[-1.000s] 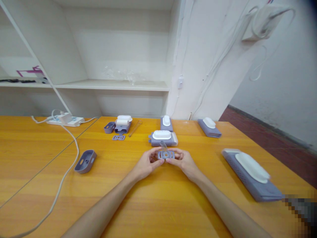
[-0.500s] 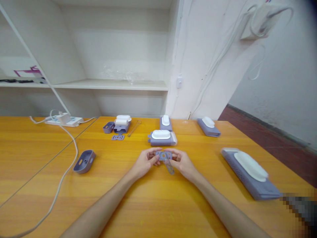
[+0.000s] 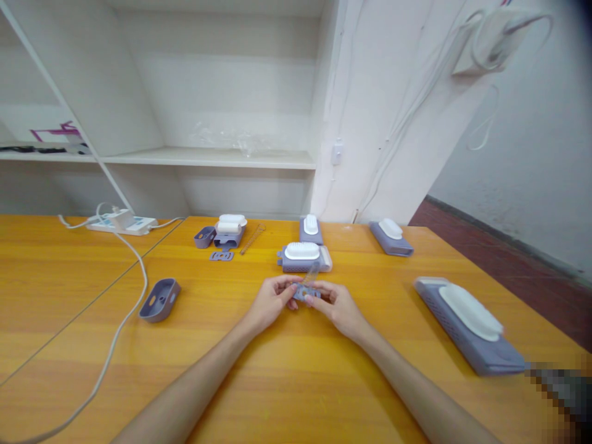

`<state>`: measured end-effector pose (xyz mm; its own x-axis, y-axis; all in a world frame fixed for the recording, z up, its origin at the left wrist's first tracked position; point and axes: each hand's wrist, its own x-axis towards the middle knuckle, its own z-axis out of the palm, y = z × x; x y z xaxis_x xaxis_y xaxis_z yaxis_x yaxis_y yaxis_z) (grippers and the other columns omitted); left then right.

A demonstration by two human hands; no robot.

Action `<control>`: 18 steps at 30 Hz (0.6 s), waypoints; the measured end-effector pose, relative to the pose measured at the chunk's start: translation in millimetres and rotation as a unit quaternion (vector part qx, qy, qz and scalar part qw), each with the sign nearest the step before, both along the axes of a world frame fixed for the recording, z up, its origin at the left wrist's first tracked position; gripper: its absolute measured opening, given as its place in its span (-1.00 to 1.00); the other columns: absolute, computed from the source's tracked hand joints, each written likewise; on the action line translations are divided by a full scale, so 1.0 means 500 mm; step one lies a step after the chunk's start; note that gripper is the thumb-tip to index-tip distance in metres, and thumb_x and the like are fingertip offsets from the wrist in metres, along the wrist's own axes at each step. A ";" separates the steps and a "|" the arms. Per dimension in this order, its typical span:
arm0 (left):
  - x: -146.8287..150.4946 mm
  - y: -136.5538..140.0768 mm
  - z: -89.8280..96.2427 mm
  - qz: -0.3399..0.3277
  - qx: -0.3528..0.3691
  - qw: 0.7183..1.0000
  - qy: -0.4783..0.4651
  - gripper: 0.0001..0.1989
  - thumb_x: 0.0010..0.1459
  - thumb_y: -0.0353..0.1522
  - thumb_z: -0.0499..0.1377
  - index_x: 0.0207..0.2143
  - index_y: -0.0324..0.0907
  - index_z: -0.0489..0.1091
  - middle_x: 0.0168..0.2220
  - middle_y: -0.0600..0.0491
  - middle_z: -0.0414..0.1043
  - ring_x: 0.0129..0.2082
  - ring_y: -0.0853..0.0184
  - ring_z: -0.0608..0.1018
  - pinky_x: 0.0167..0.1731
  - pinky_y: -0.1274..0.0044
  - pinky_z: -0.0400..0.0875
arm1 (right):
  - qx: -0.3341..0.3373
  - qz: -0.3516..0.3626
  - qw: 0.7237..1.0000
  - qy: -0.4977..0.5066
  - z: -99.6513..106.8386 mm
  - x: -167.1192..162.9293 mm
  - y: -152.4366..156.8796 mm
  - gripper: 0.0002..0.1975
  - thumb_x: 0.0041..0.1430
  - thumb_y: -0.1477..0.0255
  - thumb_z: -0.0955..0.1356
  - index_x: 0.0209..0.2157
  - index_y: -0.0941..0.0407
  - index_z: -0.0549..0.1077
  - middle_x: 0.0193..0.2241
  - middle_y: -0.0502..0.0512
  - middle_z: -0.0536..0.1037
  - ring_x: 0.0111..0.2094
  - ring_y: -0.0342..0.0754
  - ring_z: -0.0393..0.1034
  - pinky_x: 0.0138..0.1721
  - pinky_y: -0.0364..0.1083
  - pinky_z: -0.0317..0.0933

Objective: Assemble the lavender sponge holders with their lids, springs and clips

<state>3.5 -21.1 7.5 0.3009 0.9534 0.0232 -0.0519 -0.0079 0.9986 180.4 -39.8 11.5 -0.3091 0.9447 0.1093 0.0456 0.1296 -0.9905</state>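
Observation:
Between my two hands is a small grey-purple plastic plate with cut-out holes. My left hand pinches its left end, and my right hand grips the right end with the thumb on top. A coil spring rises from the plate, pointing away from me and smeared by motion. Just beyond my hands lies a grey-purple case with a white bristled brush on top. Off to the left, an open grey-purple end cap rests on the table.
At the back left stand another case, a small cap, a flat plate and a loose spring. More brush-topped cases lie to the right. A power strip trails a white cable along the left.
The plate has been tilted in my hands. Its spring, which hung down toward me, now points up and away. My right thumb has shifted onto the plate.

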 end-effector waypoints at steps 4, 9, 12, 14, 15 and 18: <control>-0.001 -0.004 0.007 0.002 0.008 1.000 0.004 -0.55 0.00 -0.13 0.21 -0.19 -0.32 0.43 -0.56 0.04 0.45 -0.62 0.43 0.43 -0.53 0.56 0.33 | -0.007 -0.013 1.000 0.005 -0.003 -0.002 0.002 -0.66 0.06 0.23 0.37 -0.18 0.14 0.48 -0.30 0.11 0.58 -0.30 -0.05 0.45 -0.23 -0.07 0.30; -0.006 -0.009 0.012 -0.017 0.016 1.000 -0.016 -0.55 0.03 -0.15 0.20 -0.17 -0.34 0.42 -0.55 0.01 0.46 -0.58 0.41 0.46 -0.48 0.55 0.37 | 0.006 -0.017 1.000 0.007 0.006 -0.002 0.003 -0.67 0.09 0.21 0.34 -0.21 0.15 0.50 -0.35 0.08 0.58 -0.36 -0.08 0.45 -0.28 -0.09 0.31; -0.006 -0.007 0.008 -0.012 0.011 1.000 -0.015 -0.55 0.03 -0.16 0.20 -0.16 -0.35 0.41 -0.52 -0.01 0.48 -0.56 0.40 0.47 -0.46 0.55 0.38 | 0.011 -0.020 1.000 0.005 0.010 0.001 0.003 -0.67 0.12 0.20 0.32 -0.22 0.15 0.51 -0.35 0.08 0.58 -0.39 -0.09 0.44 -0.29 -0.09 0.31; -0.004 -0.006 0.005 -0.010 0.007 1.000 -0.012 -0.55 0.04 -0.15 0.19 -0.16 -0.35 0.42 -0.51 -0.03 0.49 -0.56 0.40 0.48 -0.46 0.55 0.39 | 0.004 -0.022 1.000 0.012 0.009 0.004 0.002 -0.66 0.12 0.21 0.32 -0.20 0.16 0.50 -0.32 0.10 0.58 -0.36 -0.07 0.45 -0.27 -0.09 0.31; -0.003 -0.005 0.004 -0.009 0.007 1.000 -0.010 -0.55 0.05 -0.15 0.18 -0.17 -0.35 0.42 -0.51 -0.03 0.49 -0.56 0.41 0.48 -0.47 0.55 0.39 | -0.004 -0.023 1.000 0.019 0.008 0.005 0.003 -0.65 0.09 0.22 0.34 -0.18 0.16 0.48 -0.28 0.12 0.58 -0.32 -0.06 0.46 -0.25 -0.08 0.31; 0.000 -0.005 0.006 -0.006 0.008 1.000 -0.001 -0.55 0.07 -0.13 0.15 -0.19 -0.36 0.42 -0.54 -0.02 0.47 -0.58 0.41 0.47 -0.48 0.56 0.39 | -0.028 -0.022 0.998 0.047 0.001 0.005 0.003 -0.52 -0.06 0.30 0.45 -0.07 0.13 0.40 -0.19 0.13 0.56 -0.21 -0.01 0.46 -0.15 -0.04 0.30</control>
<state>3.2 -23.6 10.7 0.3127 0.9491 0.0381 -0.0536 -0.0225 0.9983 182.9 -38.1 11.8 -0.2585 0.9624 0.0829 -0.0427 0.0744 -0.9963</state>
